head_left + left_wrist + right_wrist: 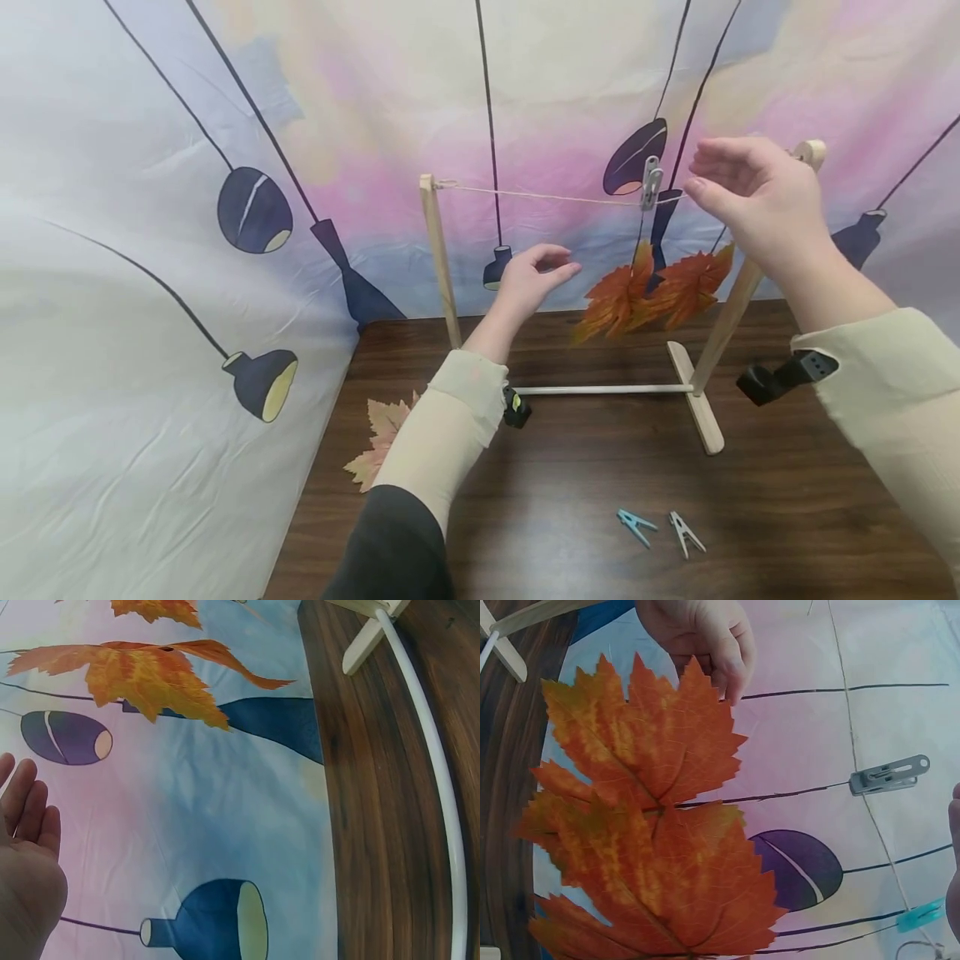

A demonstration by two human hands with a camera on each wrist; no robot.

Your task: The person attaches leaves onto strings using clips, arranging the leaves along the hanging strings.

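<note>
Left hand (pixel 528 279), right hand (pixel 765 196): both empty, fingers loosely bent. Orange-red jagged artificial-looking maple leaves (pixel 618 293) at left hand's 3 o'clock, stems clipped by grey plastic-looking clothespin (pixel 889 776) and teal plastic-looking clothespin (pixel 921 915) so thin beige string (pixel 555 197) bears them.

One orange maple leaf (pixel 615 298) hung stem-up from a grey clothespin (pixel 651 185), upright on the cord (pixel 555 197); a second orange maple leaf (pixel 690 287) hung likewise from a turquoise clothespin (pixel 921 915) nearer the cord's right end. Both serrated blades were spread, overlapping in view.
</note>
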